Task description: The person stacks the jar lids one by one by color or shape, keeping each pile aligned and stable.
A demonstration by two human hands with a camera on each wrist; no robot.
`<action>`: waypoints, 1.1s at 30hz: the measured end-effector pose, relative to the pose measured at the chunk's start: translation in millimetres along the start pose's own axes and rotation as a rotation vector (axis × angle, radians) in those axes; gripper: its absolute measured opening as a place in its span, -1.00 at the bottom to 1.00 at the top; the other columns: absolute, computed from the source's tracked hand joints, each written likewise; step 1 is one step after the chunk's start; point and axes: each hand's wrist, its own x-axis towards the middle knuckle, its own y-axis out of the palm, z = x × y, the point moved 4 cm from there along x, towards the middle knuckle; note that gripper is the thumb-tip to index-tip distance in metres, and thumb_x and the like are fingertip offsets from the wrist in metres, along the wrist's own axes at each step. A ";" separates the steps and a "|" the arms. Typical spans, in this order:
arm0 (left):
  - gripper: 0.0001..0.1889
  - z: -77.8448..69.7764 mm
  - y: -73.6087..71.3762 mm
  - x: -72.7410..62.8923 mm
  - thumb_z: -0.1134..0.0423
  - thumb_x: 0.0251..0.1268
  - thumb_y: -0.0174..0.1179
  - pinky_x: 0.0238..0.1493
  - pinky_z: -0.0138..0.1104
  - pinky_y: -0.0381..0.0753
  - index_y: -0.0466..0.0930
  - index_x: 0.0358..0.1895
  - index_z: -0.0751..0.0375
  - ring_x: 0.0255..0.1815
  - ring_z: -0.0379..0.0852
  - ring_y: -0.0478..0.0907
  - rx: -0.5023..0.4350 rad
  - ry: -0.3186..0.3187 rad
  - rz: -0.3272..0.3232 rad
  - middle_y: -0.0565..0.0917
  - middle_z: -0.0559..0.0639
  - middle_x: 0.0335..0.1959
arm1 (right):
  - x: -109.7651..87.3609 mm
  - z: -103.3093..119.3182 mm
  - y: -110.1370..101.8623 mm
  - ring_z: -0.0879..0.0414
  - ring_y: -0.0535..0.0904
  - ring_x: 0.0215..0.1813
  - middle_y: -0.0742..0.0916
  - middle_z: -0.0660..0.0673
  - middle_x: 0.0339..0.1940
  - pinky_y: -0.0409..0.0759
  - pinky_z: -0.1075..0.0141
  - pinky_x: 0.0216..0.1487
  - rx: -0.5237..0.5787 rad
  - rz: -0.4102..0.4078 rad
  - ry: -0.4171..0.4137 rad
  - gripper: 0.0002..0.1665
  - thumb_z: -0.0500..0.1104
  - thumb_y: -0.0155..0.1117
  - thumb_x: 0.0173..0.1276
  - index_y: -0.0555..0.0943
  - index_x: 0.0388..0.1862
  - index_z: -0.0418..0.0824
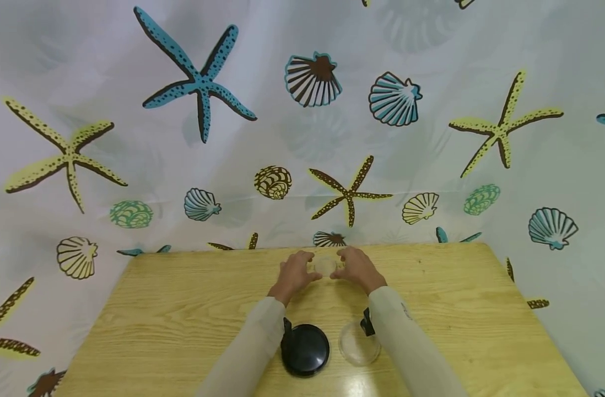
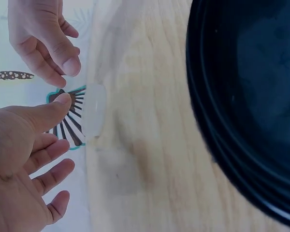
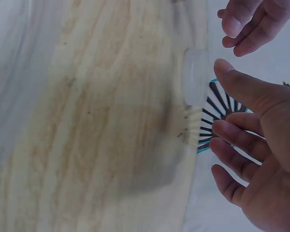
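Observation:
A small translucent round container (image 1: 325, 266) sits near the far edge of the wooden table, between my two hands. In the left wrist view the same translucent piece (image 2: 94, 110) shows edge-on, low on the wood. My left hand (image 1: 296, 274) is at its left side, thumb and fingers spread and loosely bent, nothing in the grasp. On the other side my right hand (image 1: 358, 268) mirrors it, fingers parted. Gaps show between the fingertips and the container in both wrist views. Nearer me lie a round black dish or lid (image 1: 306, 350) and a clear round dish or lid (image 1: 360, 345).
The wooden table (image 1: 183, 309) is bordered by a white cloth (image 1: 263, 121) printed with starfish and shells, which rises behind it. Black wrist straps are at the sleeves, over the black and clear round pieces. The black piece's rim (image 2: 203, 106) looms large in the left wrist view.

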 end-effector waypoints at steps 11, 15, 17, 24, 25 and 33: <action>-0.48 5.6 9.8 7.2 0.16 0.16 0.34 0.14 0.11 0.33 0.50 0.18 0.29 0.08 0.13 0.52 -0.024 -0.009 -0.005 0.61 0.14 0.03 | 4.9 -4.6 8.7 0.06 0.59 -0.28 0.70 -0.15 -0.28 0.55 0.18 -0.20 -0.014 -0.045 -0.026 -0.49 -0.07 0.46 0.12 0.62 -0.02 -0.34; -0.52 7.6 13.9 7.6 0.18 0.18 0.31 0.11 0.10 0.36 0.52 0.15 0.31 0.04 0.12 0.53 -0.006 -0.016 0.005 0.61 0.15 0.00 | 6.8 -4.2 12.1 0.14 0.36 -0.54 0.53 -0.04 -0.57 0.34 0.28 -0.47 0.023 -0.053 -0.036 -0.72 -0.10 0.45 0.13 0.58 -0.41 -0.26; -0.56 8.5 15.2 7.6 0.19 0.19 0.30 0.08 0.10 0.38 0.54 0.11 0.32 0.02 0.12 0.54 -0.004 -0.015 0.008 0.61 0.16 -0.03 | 7.3 -2.8 13.9 0.15 0.27 -0.58 0.44 -0.02 -0.64 0.24 0.31 -0.51 0.034 -0.060 -0.038 -0.70 -0.11 0.43 0.15 0.49 -0.54 -0.21; -0.65 9.1 18.4 8.4 0.20 0.21 0.29 0.01 0.08 0.41 0.57 0.00 0.32 -0.03 0.13 0.48 -0.008 -0.019 0.010 0.60 0.16 -0.12 | 11.0 -2.6 21.0 0.18 0.20 -0.62 0.34 0.04 -0.71 0.18 0.35 -0.52 0.007 -0.085 -0.048 -0.58 -0.12 0.41 0.17 0.35 -0.67 -0.14; -0.69 9.2 19.1 8.5 0.19 0.21 0.29 -0.01 0.06 0.41 0.58 -0.05 0.30 -0.05 0.12 0.47 -0.009 -0.026 0.006 0.60 0.15 -0.14 | 11.3 -2.9 21.3 0.19 0.19 -0.62 0.33 0.05 -0.72 0.18 0.35 -0.53 0.002 -0.091 -0.055 -0.57 -0.12 0.41 0.18 0.34 -0.68 -0.13; -0.84 6.4 26.4 9.2 0.23 0.19 0.28 -0.23 -0.10 0.30 0.53 -0.38 0.24 -0.28 0.01 0.34 -0.053 -0.051 -0.037 0.49 0.04 -0.39 | 11.9 -5.9 22.1 0.18 0.13 -0.65 0.29 0.04 -0.77 0.17 0.34 -0.53 0.070 -0.111 -0.074 -0.50 -0.19 0.41 0.16 0.28 -0.75 -0.12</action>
